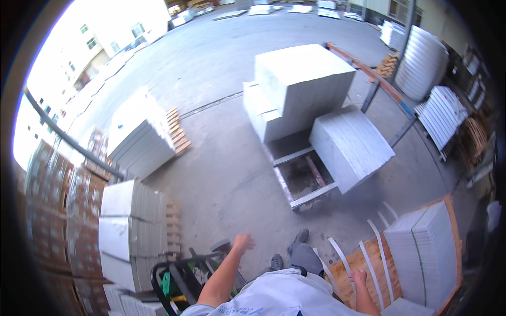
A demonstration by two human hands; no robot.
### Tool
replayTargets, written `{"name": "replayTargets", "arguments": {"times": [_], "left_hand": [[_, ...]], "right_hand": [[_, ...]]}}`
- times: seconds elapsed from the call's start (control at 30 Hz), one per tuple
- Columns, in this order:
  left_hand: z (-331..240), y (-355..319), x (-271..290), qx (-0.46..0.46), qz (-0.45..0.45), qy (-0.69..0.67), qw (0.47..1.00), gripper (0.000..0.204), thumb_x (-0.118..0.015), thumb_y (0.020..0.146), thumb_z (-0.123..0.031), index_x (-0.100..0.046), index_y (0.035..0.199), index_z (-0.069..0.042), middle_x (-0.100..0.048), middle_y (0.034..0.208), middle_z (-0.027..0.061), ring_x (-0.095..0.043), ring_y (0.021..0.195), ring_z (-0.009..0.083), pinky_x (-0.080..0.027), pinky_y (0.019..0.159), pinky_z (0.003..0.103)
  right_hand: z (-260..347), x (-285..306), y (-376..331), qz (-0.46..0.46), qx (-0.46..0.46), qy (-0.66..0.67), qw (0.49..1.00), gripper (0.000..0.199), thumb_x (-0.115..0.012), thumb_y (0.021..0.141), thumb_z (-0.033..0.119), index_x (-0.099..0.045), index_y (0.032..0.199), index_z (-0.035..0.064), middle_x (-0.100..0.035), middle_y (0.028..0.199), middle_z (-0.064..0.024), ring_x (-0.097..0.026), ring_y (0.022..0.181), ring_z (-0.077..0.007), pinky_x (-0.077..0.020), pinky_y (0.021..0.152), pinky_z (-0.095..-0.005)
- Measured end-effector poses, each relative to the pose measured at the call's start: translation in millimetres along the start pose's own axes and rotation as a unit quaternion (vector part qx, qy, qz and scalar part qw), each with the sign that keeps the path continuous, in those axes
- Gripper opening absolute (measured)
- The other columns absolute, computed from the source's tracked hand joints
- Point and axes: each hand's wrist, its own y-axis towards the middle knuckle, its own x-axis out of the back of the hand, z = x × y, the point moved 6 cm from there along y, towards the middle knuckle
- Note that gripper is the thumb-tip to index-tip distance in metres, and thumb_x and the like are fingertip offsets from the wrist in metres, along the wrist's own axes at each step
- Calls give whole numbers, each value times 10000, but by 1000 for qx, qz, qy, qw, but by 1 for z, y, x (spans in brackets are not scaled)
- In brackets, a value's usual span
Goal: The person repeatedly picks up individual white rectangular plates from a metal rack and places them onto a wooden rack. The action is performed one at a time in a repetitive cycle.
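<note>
My left hand (244,242) is held out in front of me, slightly blurred, with its fingers stretched and nothing in them. Nearest to it are a small dark wheel (220,245) and the black handle (158,274) of a cart with green parts. My right hand (358,276) hangs at my other side, fingers loosely bent, with no object visible in it. Behind that hand, in the picture, lies a plywood panel (347,288) crossed by several white strips (369,268). A strapped stack of pale slabs (421,253) stands beside the panel.
Ahead, large pale blocks (311,79) and another block (352,147) rest on a metal frame (311,197). Slab stacks on pallets (134,139) and wrapped boxes (84,210) line the left. A rusty rail (369,71) and a wrapped white roll (420,63) stand far right.
</note>
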Motion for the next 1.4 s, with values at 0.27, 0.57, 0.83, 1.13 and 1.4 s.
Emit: {"name": "replayTargets", "arguments": {"times": [0.27,0.57,0.83,1.13,1.4], "left_hand": [[-122,69,-59,0,8,11,1000,436,-441,867,-169,-414,1209,100,-562,1067,252,-625,830,381,-548,667,426],[-225,155,-121,-12,28,46,998,424,-464,857,-204,-443,1162,90,-586,1015,219,-636,804,359,-547,657,423],[-324,233,-182,22,79,142,986,398,-475,854,-209,-456,1128,79,-577,1032,222,-633,820,365,-540,650,417],[-443,351,-252,16,145,250,957,409,-474,842,-199,-443,1136,83,-568,1043,248,-638,787,367,-543,612,406],[-472,447,-326,10,176,307,935,386,-483,845,-237,-467,1096,56,-578,1006,236,-642,742,346,-544,595,401]], "right_hand": [[41,-55,85,32,-61,57,996,152,-509,827,140,-550,764,8,-581,681,-98,-587,511,-182,-436,380,-254],[207,-113,163,37,-16,70,997,205,-528,858,191,-564,905,-5,-629,789,-105,-609,631,-170,-474,473,-263],[232,-141,186,-49,-49,117,991,204,-543,850,199,-578,897,5,-628,753,-84,-597,584,-170,-480,483,-289],[201,-234,160,-92,-37,47,994,242,-556,836,240,-587,769,10,-604,638,-73,-576,526,-153,-453,461,-284],[265,-250,228,-168,-71,190,965,268,-547,846,259,-572,782,0,-610,684,-76,-580,553,-147,-461,495,-289]]}}
